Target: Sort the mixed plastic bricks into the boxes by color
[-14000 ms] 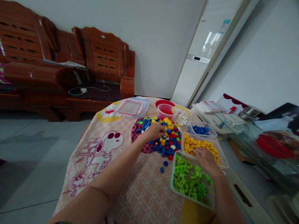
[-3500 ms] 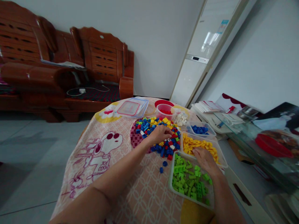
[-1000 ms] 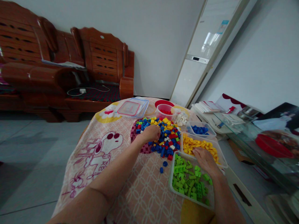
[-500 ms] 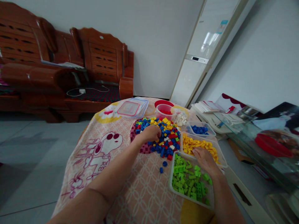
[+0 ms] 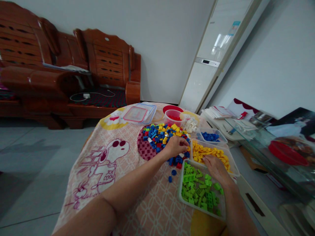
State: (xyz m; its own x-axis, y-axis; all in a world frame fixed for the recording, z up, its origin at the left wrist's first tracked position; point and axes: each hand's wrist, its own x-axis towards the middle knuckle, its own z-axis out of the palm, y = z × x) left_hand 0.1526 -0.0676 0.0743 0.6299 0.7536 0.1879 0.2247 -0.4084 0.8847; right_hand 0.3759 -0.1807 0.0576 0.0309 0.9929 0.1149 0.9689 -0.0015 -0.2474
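My left hand [image 5: 176,146] reaches over the right part of a mixed heap of toy building bricks [image 5: 157,132]. Its fingers are closed on a small round yellow brick [image 5: 188,148], close to the rim of the yellow-brick box. Resting at the near edge of that clear box [image 5: 233,160], my right hand [image 5: 214,166] has its fingers stretched over the yellow bricks [image 5: 209,152]; its fingertips are partly hidden among them. Below the right wrist lies a clear box [image 5: 180,193] of green bricks [image 5: 197,190]. Two loose blue bricks [image 5: 174,172] lie on the cloth.
Behind the yellow bricks stands a clear box [image 5: 223,140] of blue bricks [image 5: 210,136]. A round tub [image 5: 166,122] holds red bricks, beside a pile of white bricks [image 5: 190,125]. Lids [image 5: 135,114] lie at the back left. A glass-topped table [image 5: 256,144] borders the right.
My left hand has moved right across the heap with the yellow brick, toward the yellow-brick box. My right hand has stayed in place.
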